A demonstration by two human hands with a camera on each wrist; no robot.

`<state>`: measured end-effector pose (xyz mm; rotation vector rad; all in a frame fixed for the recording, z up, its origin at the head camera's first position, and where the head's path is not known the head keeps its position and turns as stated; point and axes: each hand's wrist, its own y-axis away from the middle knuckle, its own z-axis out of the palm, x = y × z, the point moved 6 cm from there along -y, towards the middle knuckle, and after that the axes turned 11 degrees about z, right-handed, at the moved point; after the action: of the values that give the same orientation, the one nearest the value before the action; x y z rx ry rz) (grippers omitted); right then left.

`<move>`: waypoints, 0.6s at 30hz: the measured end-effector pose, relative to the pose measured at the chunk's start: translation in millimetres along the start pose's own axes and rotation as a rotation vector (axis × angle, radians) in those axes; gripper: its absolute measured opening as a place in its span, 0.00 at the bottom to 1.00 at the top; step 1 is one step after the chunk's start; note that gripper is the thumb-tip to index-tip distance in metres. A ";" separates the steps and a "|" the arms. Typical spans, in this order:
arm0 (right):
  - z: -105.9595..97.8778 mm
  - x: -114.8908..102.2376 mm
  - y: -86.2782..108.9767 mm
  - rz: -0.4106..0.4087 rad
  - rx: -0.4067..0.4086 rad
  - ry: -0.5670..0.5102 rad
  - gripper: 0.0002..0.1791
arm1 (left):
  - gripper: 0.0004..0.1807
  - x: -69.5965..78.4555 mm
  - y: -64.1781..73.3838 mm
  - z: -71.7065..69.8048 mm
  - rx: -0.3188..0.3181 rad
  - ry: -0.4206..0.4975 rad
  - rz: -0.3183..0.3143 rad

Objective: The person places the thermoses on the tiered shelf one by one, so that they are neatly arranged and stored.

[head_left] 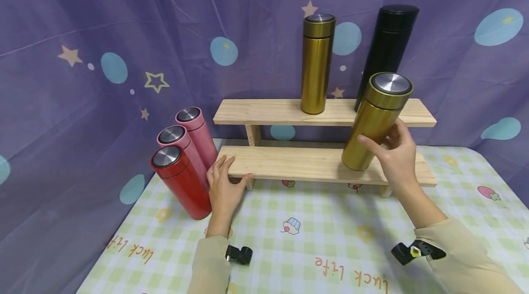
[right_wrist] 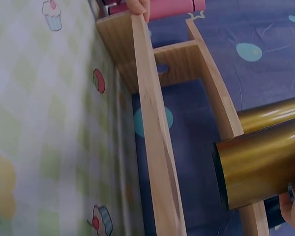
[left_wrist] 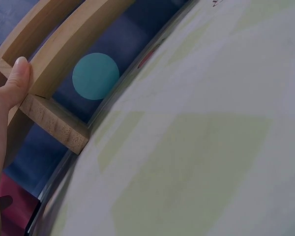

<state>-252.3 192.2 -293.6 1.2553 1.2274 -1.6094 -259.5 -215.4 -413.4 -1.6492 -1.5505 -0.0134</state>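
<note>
My right hand [head_left: 398, 154] grips a gold thermos flask [head_left: 374, 119] with a silver-topped lid, tilted slightly. In the right wrist view the flask's base [right_wrist: 223, 177] hangs apart from the lower board. My left hand [head_left: 225, 186] rests at the left end of the lower board [head_left: 289, 161] of a two-tier wooden stand, fingers on its top and thumb [left_wrist: 19, 73] against its front edge. On the upper board [head_left: 264, 110] stand another gold flask [head_left: 317, 66] and a black flask [head_left: 386, 41], the latter partly hidden behind the held one.
Left of the stand are a red flask [head_left: 183, 183] and two pink flasks, one in front [head_left: 194, 156] and one behind [head_left: 202, 135]. A checked tablecloth [head_left: 264, 248] covers the table. A purple patterned curtain [head_left: 264, 4] hangs behind.
</note>
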 end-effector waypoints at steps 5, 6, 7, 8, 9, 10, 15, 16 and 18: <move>11.9 0.3 0.3 0.008 -0.015 -0.004 0.34 | 0.44 0.2 0.6 -0.2 0.004 0.005 -0.001; 14.3 0.5 0.7 0.014 -0.021 -0.006 0.34 | 0.44 0.3 0.7 -0.2 0.003 0.005 -0.002; 16.5 0.8 1.0 0.018 -0.026 -0.003 0.34 | 0.44 0.4 0.8 -0.2 0.002 0.005 -0.002; 18.7 1.1 1.3 0.020 -0.029 0.003 0.35 | 0.44 0.3 0.8 -0.2 0.001 0.006 -0.003; 21.0 1.4 1.7 0.021 -0.034 0.005 0.35 | 0.44 0.3 0.9 -0.2 0.000 0.006 -0.004; 23.3 0.9 2.2 0.018 -0.039 0.012 0.34 | 0.44 0.3 0.9 -0.2 -0.001 0.007 -0.005; 34.1 -0.5 3.8 0.003 -0.056 0.019 0.32 | 0.44 0.1 0.7 0.3 -0.006 0.008 -0.003; 36.2 -0.8 3.9 0.000 -0.059 0.016 0.32 | 0.44 -0.1 0.5 0.5 -0.007 0.009 -0.002; 40.4 -0.8 4.0 -0.001 -0.066 0.013 0.32 | 0.44 -0.8 0.2 0.9 -0.009 0.007 -0.001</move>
<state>-258.8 152.2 -291.2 1.2258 1.2795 -1.5507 -260.1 -215.4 -414.5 -1.6538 -1.5479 -0.0263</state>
